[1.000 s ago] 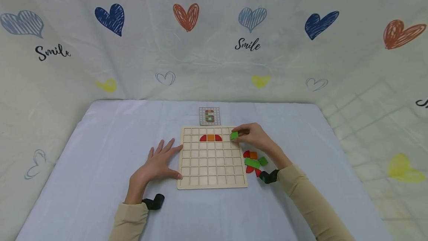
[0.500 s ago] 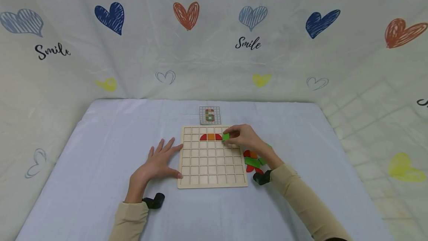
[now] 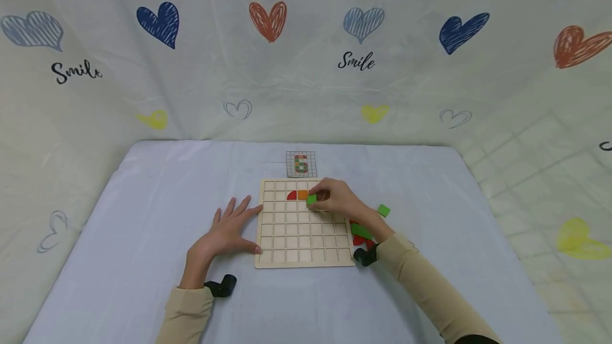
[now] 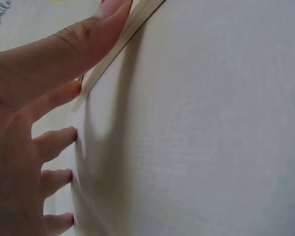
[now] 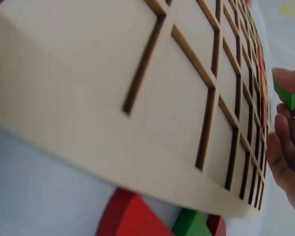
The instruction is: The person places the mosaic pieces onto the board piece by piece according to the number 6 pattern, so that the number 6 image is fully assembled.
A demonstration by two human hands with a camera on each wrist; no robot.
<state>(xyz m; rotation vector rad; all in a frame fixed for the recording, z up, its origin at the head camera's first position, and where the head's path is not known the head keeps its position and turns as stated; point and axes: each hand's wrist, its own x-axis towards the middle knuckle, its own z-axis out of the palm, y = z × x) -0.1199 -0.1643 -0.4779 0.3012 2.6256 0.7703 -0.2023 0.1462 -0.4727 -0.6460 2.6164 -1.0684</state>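
My right hand (image 3: 337,198) pinches a green square tile (image 3: 312,199) between thumb and fingers over the upper part of the wooden grid board (image 3: 304,266). In the right wrist view the green tile (image 5: 284,94) is tilted between the fingertips. Set in the board's second row are a red quarter-round tile (image 3: 292,196) and an orange square tile (image 3: 303,195). Another red tile right of the orange one is mostly hidden by the hand and the green tile. My left hand (image 3: 228,235) is spread, its thumb and index fingertip touching the board's left edge.
A small picture card (image 3: 301,164) with a coloured figure on a grid lies beyond the board. Right of the board lie a long green piece (image 3: 360,231) and red pieces (image 3: 358,240), partly under the right forearm. A loose green square (image 3: 384,210) lies farther right.
My right hand has carried the green square tile leftward from the board's right edge to near the orange tile. The left hand has stayed at the left edge.
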